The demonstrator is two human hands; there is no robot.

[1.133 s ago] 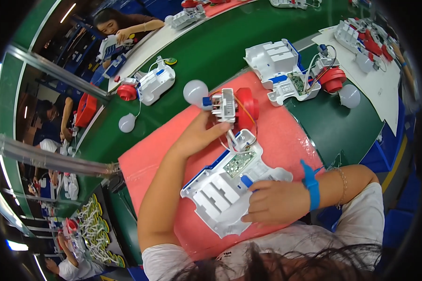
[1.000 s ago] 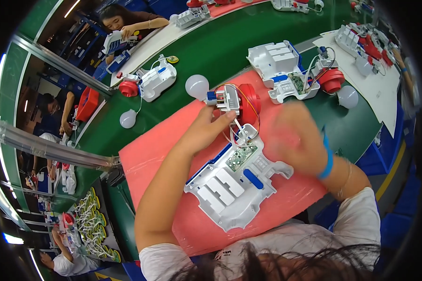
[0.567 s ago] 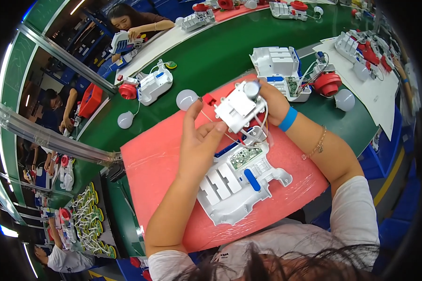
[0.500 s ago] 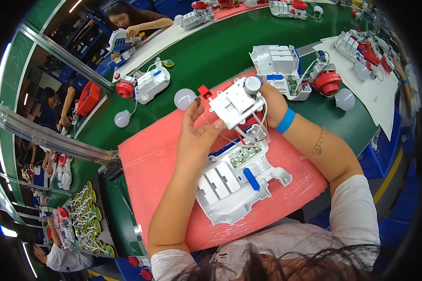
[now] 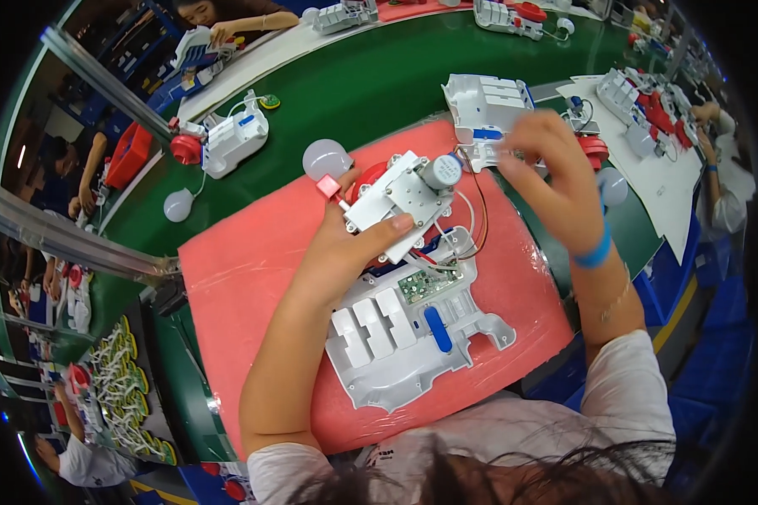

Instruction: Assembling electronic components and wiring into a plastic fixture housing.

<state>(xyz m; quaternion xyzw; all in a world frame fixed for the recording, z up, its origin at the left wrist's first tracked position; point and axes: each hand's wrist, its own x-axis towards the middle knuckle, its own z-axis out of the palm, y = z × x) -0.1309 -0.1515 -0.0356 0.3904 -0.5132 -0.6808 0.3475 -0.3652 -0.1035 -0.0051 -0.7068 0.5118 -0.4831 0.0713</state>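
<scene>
My left hand [image 5: 345, 240] is closed on a white plastic motor unit [image 5: 400, 198], its thumb pressed on the front plate. A silver round motor [image 5: 443, 172] sits on the unit's upper right, and a small red block [image 5: 328, 188] sticks out at its left. A white globe [image 5: 327, 160] shows just behind. White, red and brown wires run from the unit down to an opened white housing half [image 5: 396, 337], which holds a green circuit board [image 5: 429, 284] and a blue bar [image 5: 438, 329]. My right hand [image 5: 560, 181] is raised to the right, apart from the unit, fingers bent and blurred.
A pink foam mat [image 5: 261, 278] lies under the work on the green table [image 5: 345, 84]. Another opened white housing [image 5: 488, 105] stands beyond my right hand. A white and red assembly [image 5: 236, 139] lies at the left, near a metal post [image 5: 67, 223]. Other people work around.
My right hand has let go of the motor unit and moved right. My left hand now holds the unit alone, tilted, with its red back part showing. The view has shifted slightly.
</scene>
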